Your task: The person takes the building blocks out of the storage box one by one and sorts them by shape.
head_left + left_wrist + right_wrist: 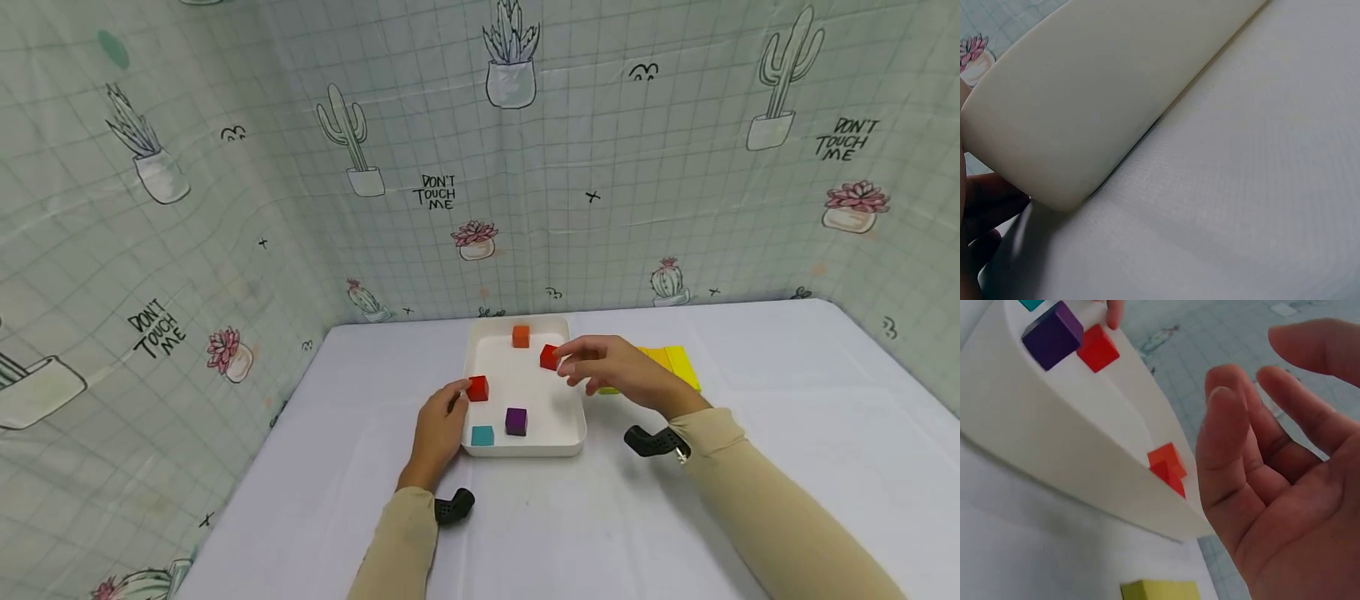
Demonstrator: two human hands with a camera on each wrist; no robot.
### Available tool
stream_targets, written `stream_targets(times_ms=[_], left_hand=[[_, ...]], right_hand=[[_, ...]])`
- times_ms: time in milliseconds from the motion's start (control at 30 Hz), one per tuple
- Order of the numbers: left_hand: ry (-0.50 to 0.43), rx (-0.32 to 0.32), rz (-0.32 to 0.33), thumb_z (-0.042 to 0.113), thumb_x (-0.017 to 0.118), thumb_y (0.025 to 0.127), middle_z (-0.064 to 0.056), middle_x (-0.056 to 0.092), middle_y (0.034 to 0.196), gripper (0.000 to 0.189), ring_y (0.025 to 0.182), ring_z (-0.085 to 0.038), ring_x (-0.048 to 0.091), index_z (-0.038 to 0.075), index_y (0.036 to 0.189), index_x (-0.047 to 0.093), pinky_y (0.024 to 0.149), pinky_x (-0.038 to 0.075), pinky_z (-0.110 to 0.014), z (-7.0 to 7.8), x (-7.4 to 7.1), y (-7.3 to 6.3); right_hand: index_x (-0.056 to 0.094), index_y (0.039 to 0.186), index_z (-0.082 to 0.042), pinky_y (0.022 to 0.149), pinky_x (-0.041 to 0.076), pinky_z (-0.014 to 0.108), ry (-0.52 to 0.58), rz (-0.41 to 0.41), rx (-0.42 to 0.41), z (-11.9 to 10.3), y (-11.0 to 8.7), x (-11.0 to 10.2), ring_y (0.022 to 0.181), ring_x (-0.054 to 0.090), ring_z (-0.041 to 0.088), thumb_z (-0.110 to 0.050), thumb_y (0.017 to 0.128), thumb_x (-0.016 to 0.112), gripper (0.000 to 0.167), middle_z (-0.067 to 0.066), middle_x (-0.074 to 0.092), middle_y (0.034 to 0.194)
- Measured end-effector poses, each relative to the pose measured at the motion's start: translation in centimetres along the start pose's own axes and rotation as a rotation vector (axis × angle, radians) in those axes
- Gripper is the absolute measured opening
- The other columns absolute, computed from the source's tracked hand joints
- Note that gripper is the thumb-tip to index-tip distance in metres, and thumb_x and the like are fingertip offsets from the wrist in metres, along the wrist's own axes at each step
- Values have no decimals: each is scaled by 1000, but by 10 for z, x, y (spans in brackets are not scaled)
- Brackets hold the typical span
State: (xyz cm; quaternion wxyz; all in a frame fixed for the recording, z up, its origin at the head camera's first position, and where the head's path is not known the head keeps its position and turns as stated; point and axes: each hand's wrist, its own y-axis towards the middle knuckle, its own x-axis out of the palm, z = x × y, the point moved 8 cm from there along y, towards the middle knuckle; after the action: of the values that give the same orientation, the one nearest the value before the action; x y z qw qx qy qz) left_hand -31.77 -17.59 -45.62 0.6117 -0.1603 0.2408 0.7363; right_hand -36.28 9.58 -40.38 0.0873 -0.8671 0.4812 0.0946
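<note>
A white tray (525, 450) holds several small cubes. My left hand (438, 429) holds the tray's left side, with fingers against the outer wall and a fingertip over the rim beside a red cube (477, 389). In the left wrist view, dark fingers (994, 206) show behind the tray's corner. My right hand (622, 371) hovers at the tray's right rim, its fingers loosely bent and nothing between them in the right wrist view. Its fingertips are near a second red cube (549, 357). An orange cube (521, 337), a purple cube (516, 422) and a teal cube (482, 436) also lie inside.
Behind my right hand lies a flat yellow object (678, 367), partly hidden, just right of the tray. White cloth covers the table (547, 533). A printed curtain (600, 242) with cactus drawings hangs along the back and left.
</note>
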Motion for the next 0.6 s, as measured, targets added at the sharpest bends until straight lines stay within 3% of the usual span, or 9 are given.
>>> stream_targets(times_ms=[233, 600], left_hand=[[-3, -7, -21, 23, 51, 104, -9, 59, 139, 34, 132, -31, 51, 18, 136, 63, 110, 39, -53, -2, 4, -1], [1, -2, -8, 22, 51, 104, -10, 58, 140, 34, 133, -31, 50, 16, 135, 63, 110, 39, -52, -1, -2, 1]], right_hand=[[61, 134, -8, 87, 55, 42, -44, -162, 40, -7, 17, 29, 111, 62, 37, -22, 94, 68, 43, 23, 62, 126], [60, 137, -8, 88, 56, 41, -176, -343, 111, -5, 41, 61, 109, 63, 28, -17, 91, 69, 48, 15, 65, 124]])
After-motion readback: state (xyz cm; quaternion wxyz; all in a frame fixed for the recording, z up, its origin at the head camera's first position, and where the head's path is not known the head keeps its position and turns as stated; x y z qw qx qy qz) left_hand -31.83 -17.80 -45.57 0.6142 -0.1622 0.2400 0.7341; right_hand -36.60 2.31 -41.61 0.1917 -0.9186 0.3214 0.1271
